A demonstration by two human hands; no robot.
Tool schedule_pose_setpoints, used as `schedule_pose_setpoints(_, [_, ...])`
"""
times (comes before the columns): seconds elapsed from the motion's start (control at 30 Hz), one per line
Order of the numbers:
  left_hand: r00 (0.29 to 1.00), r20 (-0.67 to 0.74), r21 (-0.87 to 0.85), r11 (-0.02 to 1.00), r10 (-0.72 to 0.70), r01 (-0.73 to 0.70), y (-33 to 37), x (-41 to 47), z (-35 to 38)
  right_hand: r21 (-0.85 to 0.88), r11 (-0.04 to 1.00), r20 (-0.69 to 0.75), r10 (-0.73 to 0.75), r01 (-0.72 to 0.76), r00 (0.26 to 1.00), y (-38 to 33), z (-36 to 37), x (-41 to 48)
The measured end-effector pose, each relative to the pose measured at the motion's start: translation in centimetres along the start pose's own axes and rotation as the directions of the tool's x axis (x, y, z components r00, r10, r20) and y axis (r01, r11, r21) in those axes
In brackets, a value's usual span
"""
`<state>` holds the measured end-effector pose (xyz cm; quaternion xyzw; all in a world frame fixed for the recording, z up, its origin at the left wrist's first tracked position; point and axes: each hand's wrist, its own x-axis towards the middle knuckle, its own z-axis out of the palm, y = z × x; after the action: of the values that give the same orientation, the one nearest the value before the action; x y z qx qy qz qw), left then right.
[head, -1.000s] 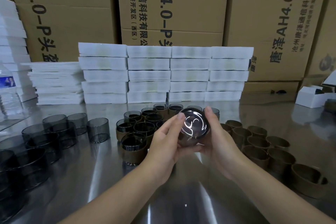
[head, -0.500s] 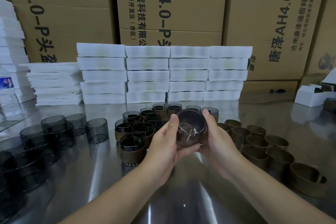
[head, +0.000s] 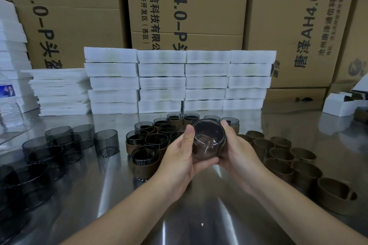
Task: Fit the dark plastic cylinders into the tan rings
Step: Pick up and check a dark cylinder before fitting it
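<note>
- Left hand (head: 179, 157) and right hand (head: 237, 151) both grip one dark cylinder (head: 208, 139) over the counter (head: 199, 215) — apparently pressing it into a tan ring (head: 222, 147), mostly hidden.
- Left of it stand loose cylinders (head: 106, 142); right, empty rings (head: 302, 173); behind, fitted sets (head: 157, 141).
- Next move — even pressure, seating it square.

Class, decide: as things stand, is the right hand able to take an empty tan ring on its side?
Likely not yet: the right hand and left hand both hold a dark cylinder. The empty tan rings lie near, nothing between.
</note>
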<state>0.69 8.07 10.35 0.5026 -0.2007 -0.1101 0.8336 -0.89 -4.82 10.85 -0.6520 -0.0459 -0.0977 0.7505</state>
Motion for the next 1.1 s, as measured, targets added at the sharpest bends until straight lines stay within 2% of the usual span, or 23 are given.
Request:
schedule_pose_setpoints(0.4, [1.000, 0.000, -0.043, 0.999, 0.022, -0.022, 0.0, 0.0, 0.1, -0.009, 1.000, 0.013, 0.024, -0.024, 1.000, -0.3, 0.0, 0.0])
schedule_pose_setpoints(0.57, [0.988, -0.139, -0.049, 0.996, 0.065, -0.072, 0.4, 0.1, -0.1, -0.176, 0.974, -0.021, -0.147, 0.141, 0.989, -0.9, -0.8, 0.0])
schedule_pose_setpoints(0.73, [0.984, -0.171, 0.123, 0.989, -0.058, 0.080, -0.3, 0.0, 0.0, -0.186, 0.951, 0.031, -0.245, 0.246, 0.969, -1.2, -1.2, 0.2])
schedule_pose_setpoints(0.8, [0.978, -0.145, 0.131, 0.976, -0.153, 0.172, -0.5, -0.3, 0.3, -0.272, 0.922, 0.017, -0.282, 0.276, 0.959, -1.1, -1.3, 0.4])
schedule_pose_setpoints(0.87, [0.961, -0.094, 0.173, 0.946, -0.260, 0.273, -0.5, -0.5, 0.4, -0.433, 0.845, 0.014, -0.340, 0.313, 0.940, -0.8, -1.7, 0.5])
schedule_pose_setpoints(0.9, [0.949, -0.053, 0.211, 0.926, -0.309, 0.314, -0.5, -0.6, 0.5, -0.552, 0.765, 0.032, -0.378, 0.331, 0.925, -0.6, -1.9, 0.5])
schedule_pose_setpoints(0.97, [0.926, 0.027, 0.297, 0.887, -0.377, 0.353, -0.7, -0.8, 0.7, -0.774, 0.525, 0.104, -0.446, 0.354, 0.889, 0.1, -2.3, 0.8])
schedule_pose_setpoints(1.03, [0.898, 0.093, 0.381, 0.849, -0.430, 0.367, -0.9, -1.1, 0.9, -0.873, 0.337, 0.181, -0.445, 0.351, 0.877, 0.7, -2.5, 1.0])
schedule_pose_setpoints(1.1, [0.834, 0.186, 0.476, 0.790, -0.519, 0.385, -1.0, -1.4, 0.9, -0.907, 0.260, 0.217, -0.390, 0.333, 0.895, 1.3, -2.7, 1.3])
